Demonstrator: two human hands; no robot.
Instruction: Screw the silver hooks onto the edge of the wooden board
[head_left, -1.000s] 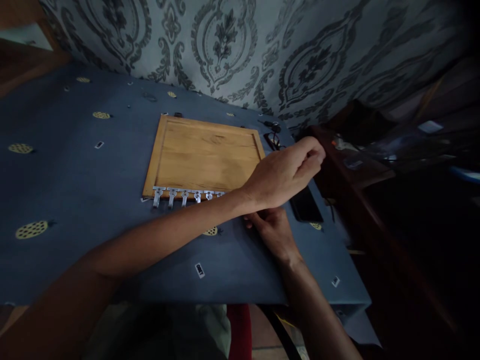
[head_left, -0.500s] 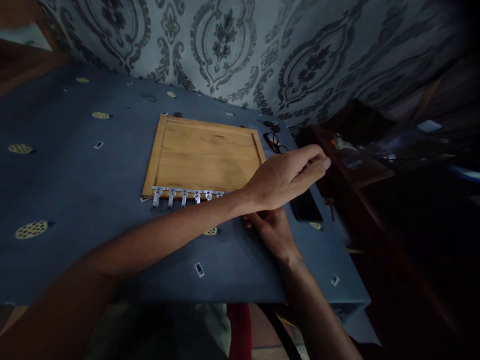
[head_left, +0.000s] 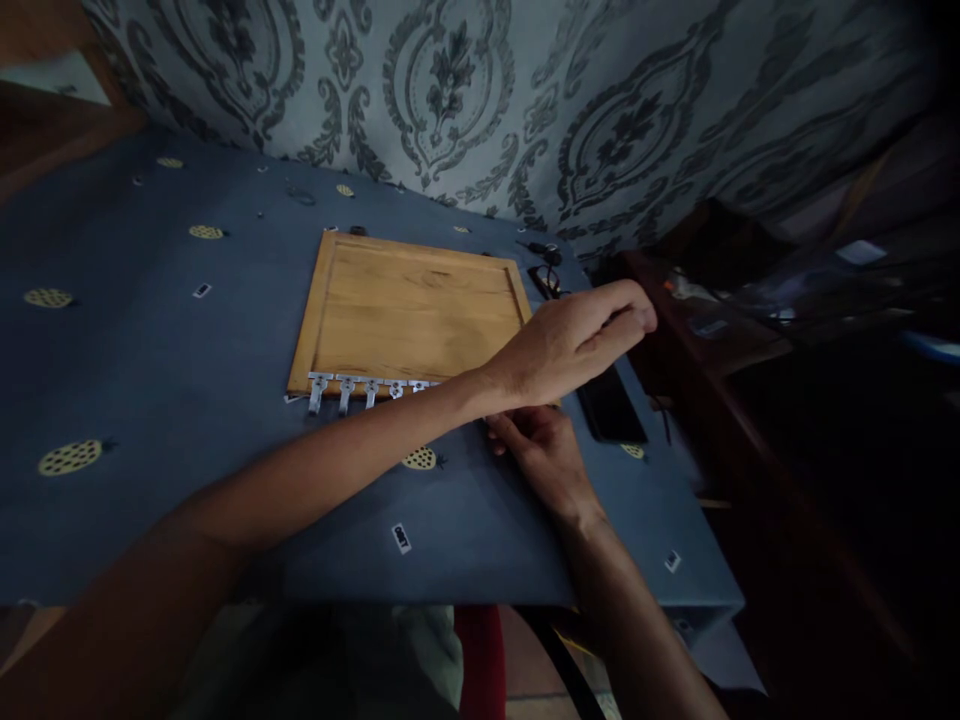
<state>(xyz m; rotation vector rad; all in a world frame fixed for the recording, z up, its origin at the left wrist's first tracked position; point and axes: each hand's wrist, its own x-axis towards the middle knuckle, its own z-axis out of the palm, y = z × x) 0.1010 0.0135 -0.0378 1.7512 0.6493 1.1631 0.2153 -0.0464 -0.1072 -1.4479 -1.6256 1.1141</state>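
Observation:
A framed wooden board (head_left: pixel 420 305) lies flat on the cloth-covered table. Along its near edge runs a row of small silver metal clips (head_left: pixel 346 390), partly covered by my left forearm. My left hand (head_left: pixel 574 340) reaches across above the board's right side, its fingers curled closed; anything inside them is hidden. Under the left wrist, my right hand (head_left: pixel 544 455) is at the board's near right corner. Its thumb and fingers are drawn together, and what they grip there cannot be made out.
A black phone (head_left: pixel 613 408) lies right of the hands. Eyeglasses (head_left: pixel 546 281) and dark keys (head_left: pixel 544 250) rest beyond the board's right edge. A patterned curtain (head_left: pixel 450 90) hangs behind the blue tablecloth (head_left: pixel 225 430). Dark red furniture (head_left: pixel 712 350) stands at right.
My left hand and wrist have shifted slightly up and to the left. The right hand stays at the board's near right corner, and the board lies as before.

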